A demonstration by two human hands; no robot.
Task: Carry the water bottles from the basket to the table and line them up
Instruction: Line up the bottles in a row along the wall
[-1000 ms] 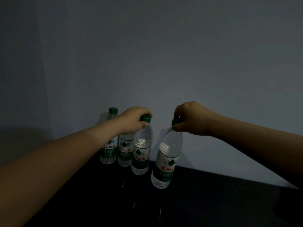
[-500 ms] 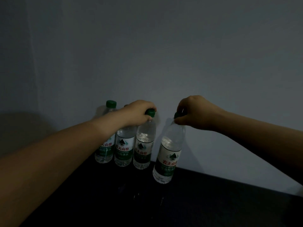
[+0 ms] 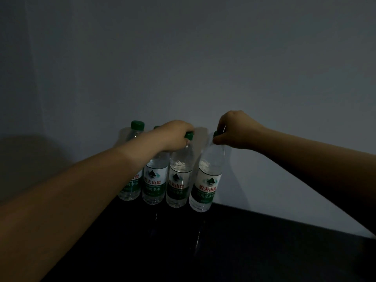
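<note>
Dim light here, and we start at the far left. The first bottle [image 3: 131,189] stands upright on the dark table [image 3: 244,251], close to the wall [image 3: 183,58]. The first bottle's cap [image 3: 137,125] is green and in the clear, while the left forearm [image 3: 91,180] crosses in front of its middle.

Just beside it stands the second bottle [image 3: 154,180], upright too, its top mostly hidden behind the left hand [image 3: 175,137]. That hand reaches in from the lower left, fingers curled over the third bottle's cap [image 3: 189,135], grasping it from above. The third bottle [image 3: 179,180] stands upright, tight against its neighbours.

Moving right, the fourth bottle [image 3: 207,180] leans, top tipped to the right. Its base is down at the back of the table, just beside the third; whether it sits flat is hard to tell. The right hand [image 3: 238,131] comes in from the right and pinches the fourth bottle's cap [image 3: 215,133], fingers bunched round it.

All four wear green and white labels [image 3: 152,183] and form a row along the wall.
</note>
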